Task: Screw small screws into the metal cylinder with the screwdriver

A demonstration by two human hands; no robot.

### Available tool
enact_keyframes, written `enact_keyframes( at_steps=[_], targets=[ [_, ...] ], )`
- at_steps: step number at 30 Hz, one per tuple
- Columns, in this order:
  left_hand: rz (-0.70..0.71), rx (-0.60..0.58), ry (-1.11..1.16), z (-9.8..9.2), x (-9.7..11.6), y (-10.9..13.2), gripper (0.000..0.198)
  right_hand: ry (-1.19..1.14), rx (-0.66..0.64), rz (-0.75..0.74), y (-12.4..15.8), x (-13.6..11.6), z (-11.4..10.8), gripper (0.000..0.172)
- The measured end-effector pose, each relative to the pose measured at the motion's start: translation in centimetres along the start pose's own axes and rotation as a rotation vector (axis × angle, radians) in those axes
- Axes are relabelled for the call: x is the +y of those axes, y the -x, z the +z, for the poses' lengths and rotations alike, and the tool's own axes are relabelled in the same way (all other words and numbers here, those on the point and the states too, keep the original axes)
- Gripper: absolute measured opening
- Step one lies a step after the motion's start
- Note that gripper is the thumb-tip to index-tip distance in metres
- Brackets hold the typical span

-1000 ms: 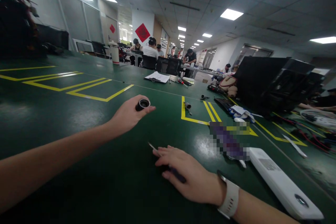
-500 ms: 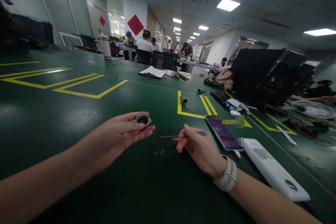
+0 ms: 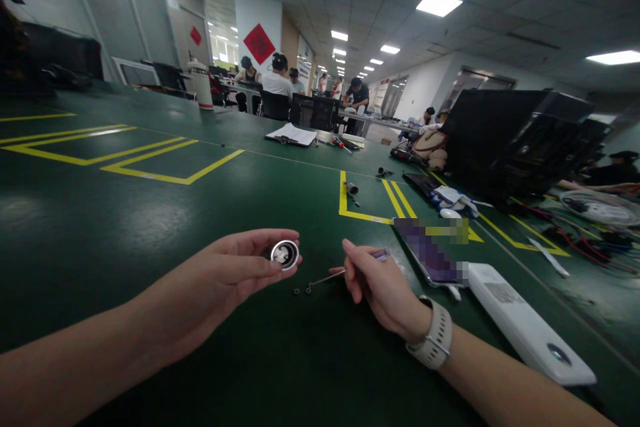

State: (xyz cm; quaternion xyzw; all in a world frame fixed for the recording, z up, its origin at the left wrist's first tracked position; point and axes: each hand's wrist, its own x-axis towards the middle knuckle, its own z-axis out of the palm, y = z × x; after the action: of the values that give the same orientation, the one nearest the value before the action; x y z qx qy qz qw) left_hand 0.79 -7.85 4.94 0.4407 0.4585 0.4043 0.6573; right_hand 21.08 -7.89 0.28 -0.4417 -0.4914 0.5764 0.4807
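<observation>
My left hand (image 3: 220, 280) is closed round a small round metal housing (image 3: 285, 255), pinched between thumb and fingers. Its open end faces me and shows a pale insert with dark spots inside the rim. In my right hand (image 3: 377, 280) is a thin screwdriver (image 3: 327, 277) with a clear purple handle, its shaft slanting down to the left. The tip reaches one of the tiny metal nuts (image 3: 309, 291) on the green table; whether a nut sits on the tip I cannot tell. Another tiny nut (image 3: 297, 291) lies just left of it.
A phone (image 3: 425, 253) and a white power bank (image 3: 530, 323) lie right of my right hand. Ahead, a metal part (image 3: 352, 189) lies inside yellow tape (image 3: 367, 217). Farther off are a clipboard (image 3: 293, 134), a red-handled screwdriver (image 3: 340, 142) and a black case (image 3: 520, 140). People sit beyond.
The screwdriver tip has swung down to the nuts. My left hand has moved slightly right and lower, and the housing has turned so that its inside shows.
</observation>
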Motion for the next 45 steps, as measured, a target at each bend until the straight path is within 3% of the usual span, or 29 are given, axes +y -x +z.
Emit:
enact_keyframes(
  at_steps=[5,10,16,20,24,27,33,41,45],
  targets=[
    [-0.012,-0.002,-0.038,-0.1,-0.1,-0.1,0.037,0.248,-0.016,0.019,0.1,-1.5,0.0,0.044],
    [0.005,0.001,-0.1,-0.1,-0.5,-0.1,0.038,0.665,-0.065,-0.098,0.4,-2.5,0.2,0.046],
    [-0.055,0.022,-0.094,0.0,-0.7,-0.2,0.039,0.635,0.015,-0.284,1.2,-1.1,0.2,0.048],
    [-0.093,0.007,-0.107,0.2,-0.6,0.0,0.035,0.578,0.08,-0.59,2.4,-1.6,0.2,0.044],
    [-0.082,-0.003,-0.15,0.5,-0.7,0.3,0.035,0.562,-0.083,-0.808,3.6,-2.3,1.1,0.034],
    [-0.058,0.024,-0.192,0.9,-0.5,0.6,0.033,0.598,-0.127,-0.861,3.9,-2.4,1.8,0.029],
    [0.015,0.008,-0.188,1.5,-0.5,0.9,0.031,0.726,-0.081,-0.89,3.7,-2.0,2.3,0.026],
    [0.069,0.041,-0.267,1.4,-1.1,0.3,0.024,0.812,-0.119,-1.044,3.7,-1.9,2.9,0.019],
    [0.08,0.067,-0.266,1.5,-1.2,0.2,0.023,0.857,-0.11,-1.05,3.4,-1.4,2.7,0.018]
  ],
)
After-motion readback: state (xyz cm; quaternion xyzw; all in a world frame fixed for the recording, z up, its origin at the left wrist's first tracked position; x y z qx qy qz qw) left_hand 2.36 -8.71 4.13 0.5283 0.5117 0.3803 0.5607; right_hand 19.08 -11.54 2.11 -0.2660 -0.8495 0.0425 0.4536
